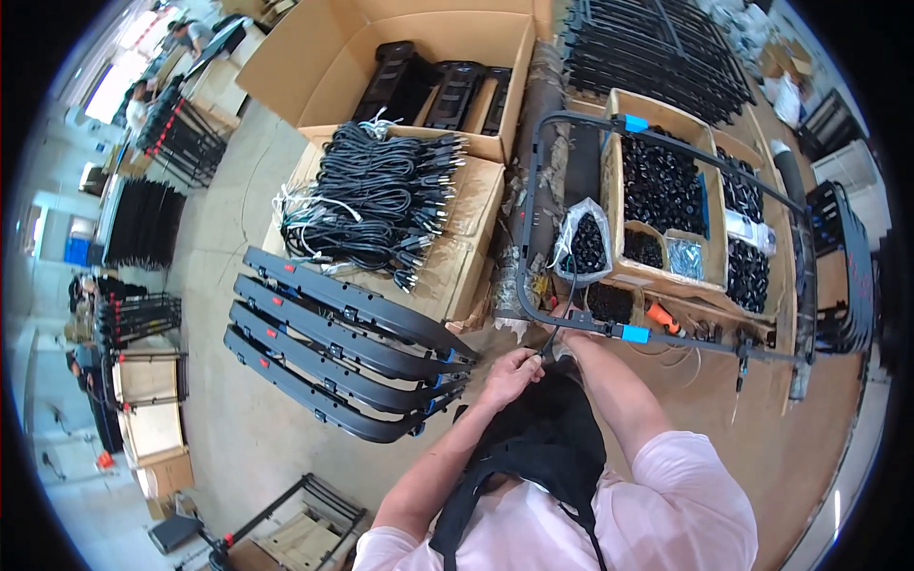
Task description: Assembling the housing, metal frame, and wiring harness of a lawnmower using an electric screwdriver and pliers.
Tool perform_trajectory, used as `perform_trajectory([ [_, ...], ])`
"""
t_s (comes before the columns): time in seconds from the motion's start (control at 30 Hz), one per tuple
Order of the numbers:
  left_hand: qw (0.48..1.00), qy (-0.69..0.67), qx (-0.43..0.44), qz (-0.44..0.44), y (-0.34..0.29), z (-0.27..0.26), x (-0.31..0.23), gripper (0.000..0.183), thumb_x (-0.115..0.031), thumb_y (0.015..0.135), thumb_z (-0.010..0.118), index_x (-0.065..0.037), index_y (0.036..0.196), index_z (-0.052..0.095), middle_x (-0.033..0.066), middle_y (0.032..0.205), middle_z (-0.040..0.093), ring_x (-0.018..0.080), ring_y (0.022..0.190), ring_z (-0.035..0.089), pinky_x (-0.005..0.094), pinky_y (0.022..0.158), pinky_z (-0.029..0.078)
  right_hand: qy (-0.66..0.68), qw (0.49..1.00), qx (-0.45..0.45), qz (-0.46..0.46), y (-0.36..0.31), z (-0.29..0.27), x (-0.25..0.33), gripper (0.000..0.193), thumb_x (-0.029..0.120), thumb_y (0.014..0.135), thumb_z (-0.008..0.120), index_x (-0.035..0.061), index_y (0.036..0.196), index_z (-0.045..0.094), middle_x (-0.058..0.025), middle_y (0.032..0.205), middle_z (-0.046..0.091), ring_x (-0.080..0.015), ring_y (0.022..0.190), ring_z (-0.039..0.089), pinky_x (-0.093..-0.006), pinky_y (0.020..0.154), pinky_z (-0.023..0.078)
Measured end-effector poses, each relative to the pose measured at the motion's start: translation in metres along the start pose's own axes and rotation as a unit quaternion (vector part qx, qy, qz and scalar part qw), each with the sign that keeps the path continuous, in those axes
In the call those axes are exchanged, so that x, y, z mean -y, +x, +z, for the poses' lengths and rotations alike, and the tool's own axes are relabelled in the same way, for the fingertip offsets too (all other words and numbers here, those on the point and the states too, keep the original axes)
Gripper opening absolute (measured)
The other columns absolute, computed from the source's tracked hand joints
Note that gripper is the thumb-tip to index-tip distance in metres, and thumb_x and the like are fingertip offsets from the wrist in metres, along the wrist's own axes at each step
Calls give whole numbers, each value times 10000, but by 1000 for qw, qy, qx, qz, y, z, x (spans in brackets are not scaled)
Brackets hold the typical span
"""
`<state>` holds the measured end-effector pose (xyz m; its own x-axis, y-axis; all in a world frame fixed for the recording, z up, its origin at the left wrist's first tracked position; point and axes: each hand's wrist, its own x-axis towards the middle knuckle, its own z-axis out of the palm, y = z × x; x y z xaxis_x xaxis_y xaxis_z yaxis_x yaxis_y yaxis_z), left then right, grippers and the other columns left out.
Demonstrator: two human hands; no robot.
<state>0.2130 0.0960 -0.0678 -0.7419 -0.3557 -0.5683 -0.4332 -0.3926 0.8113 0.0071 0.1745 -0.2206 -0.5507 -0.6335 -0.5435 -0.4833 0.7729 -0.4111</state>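
Observation:
My left hand (512, 379) is closed in a pinch on a thin black cable (549, 341) in front of my black apron (533, 428). The cable runs up towards the near left corner of a black rounded frame (526, 228), which lies across the work table and carries blue pieces on its bars. Right beside that corner is my right hand (567, 339), its fingers mostly hidden by the frame bar, so their grip does not show. A clear plastic bag (583, 246) of small black parts sits inside the frame's outline.
Wooden bins (617, 190) of black fittings and screws stand under the frame, with an orange-handled tool (664, 317) nearby. To the left, bundled black cables (381, 195) lie on a cardboard box (476, 228). Several curved black rails (333, 328) jut out beside me. People work far left.

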Motion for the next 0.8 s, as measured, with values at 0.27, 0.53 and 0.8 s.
perform_trajectory([
  [0.27,993,-121,-1,-16,-2,5,16,286,-244,1091,603,4,1208,686,74,993,756,137,857,701,295,765,571,138,985,49,96,-186,-57,47,573,189,940,579,28,1477,463,-321,1263,658,-444,1214,645,-526,1002,520],
  [0.53,998,-69,-9,-11,5,18,12,282,-216,1092,594,28,1187,697,81,1019,761,146,887,698,301,828,563,153,988,-8,23,-250,-69,57,726,73,891,573,-52,1566,337,-330,1457,516,-470,1353,527,-502,1135,452],
  [0.8,998,35,-51,-10,5,29,8,285,-214,1084,589,26,1158,723,74,987,758,149,894,693,316,837,553,113,991,-57,-32,-250,-58,51,794,48,869,578,-63,1594,273,-319,1350,542,-488,1273,555,-524,1085,475],
])
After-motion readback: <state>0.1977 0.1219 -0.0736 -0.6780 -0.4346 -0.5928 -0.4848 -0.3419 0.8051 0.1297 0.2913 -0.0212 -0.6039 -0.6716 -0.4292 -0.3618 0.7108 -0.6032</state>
